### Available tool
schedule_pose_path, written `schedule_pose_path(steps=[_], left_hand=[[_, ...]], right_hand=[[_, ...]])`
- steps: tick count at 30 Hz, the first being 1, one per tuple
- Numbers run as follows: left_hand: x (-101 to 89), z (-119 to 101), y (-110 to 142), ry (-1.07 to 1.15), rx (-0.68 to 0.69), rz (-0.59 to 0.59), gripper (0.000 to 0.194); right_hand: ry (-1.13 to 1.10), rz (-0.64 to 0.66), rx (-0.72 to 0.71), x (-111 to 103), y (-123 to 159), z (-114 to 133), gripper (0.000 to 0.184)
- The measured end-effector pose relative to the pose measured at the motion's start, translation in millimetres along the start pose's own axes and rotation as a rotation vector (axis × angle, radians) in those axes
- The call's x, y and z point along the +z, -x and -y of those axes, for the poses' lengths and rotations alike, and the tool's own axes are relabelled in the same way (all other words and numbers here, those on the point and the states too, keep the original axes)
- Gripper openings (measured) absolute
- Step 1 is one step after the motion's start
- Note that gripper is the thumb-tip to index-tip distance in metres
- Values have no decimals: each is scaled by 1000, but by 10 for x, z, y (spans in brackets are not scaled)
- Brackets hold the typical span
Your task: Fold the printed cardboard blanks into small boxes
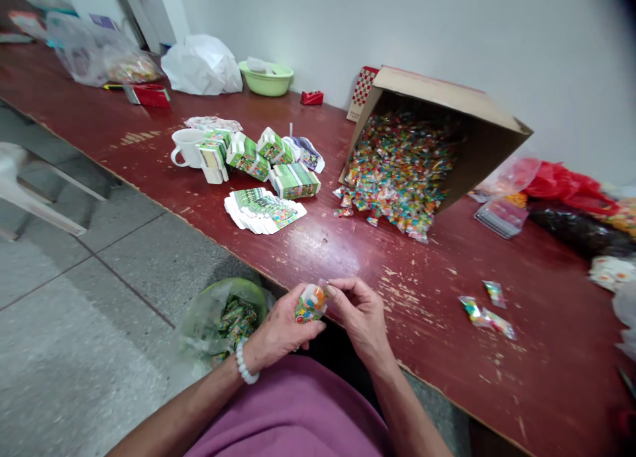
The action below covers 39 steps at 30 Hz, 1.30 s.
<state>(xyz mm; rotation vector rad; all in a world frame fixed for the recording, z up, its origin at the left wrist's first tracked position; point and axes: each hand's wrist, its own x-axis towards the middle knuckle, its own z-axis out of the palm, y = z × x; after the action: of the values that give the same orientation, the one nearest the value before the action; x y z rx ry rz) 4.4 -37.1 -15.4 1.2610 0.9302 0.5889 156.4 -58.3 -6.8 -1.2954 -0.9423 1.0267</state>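
My left hand (283, 324) is closed around a small printed green and white box (305, 311) with its top end open. At that opening, my right hand (362, 311) pinches a small clear wrapped candy packet (320, 297) with something orange inside; its lower part is within the box mouth. Both hands are over the table's front edge, above my lap. Beyond them lies a fanned pile of flat printed cartons (265, 210). A cardboard box (477, 112) on its side spills a heap of colourful wrapped candies (402, 172) toward me.
Stacked carton bundles (248, 156) stand beside a white mug (186, 147). Loose candy packets (481, 311) lie on the red table (427, 285) at right. Below the edge, a green tub (199, 311) holds filled boxes. Plastic bags (571, 185) crowd the far right; a white stool (34, 185) stands left.
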Motion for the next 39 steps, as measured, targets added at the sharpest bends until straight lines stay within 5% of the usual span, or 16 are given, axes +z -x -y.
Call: schedule_pose_path(steps=[6,13,16,22,27,34,39], left_hand=[[-24,-83,-1,206,-47,21,36],[-102,-20,-43,566,-167,-71,53],[-85,-31,-66,565,-173,-134,51],[-41,-135,-37,572,-54,-117,57],[-30,-79,-40,539,-13,-118,53],[-31,-48,-41,516,-65,-110,56],[-70,-69,-43,534,-190,-54,63]], right_hand=[[257,173,-237,-5,4,-19,10],[37,76,-90,62,85,-61,19],[-97,147,-36,152,123,-74,9],[-203,64,0,203,145,-38,9],[131,176,-214,71,88,-44,12],[-85,270,19,57,-52,-111,23],[194,361,-183,-13,-81,-75,11]])
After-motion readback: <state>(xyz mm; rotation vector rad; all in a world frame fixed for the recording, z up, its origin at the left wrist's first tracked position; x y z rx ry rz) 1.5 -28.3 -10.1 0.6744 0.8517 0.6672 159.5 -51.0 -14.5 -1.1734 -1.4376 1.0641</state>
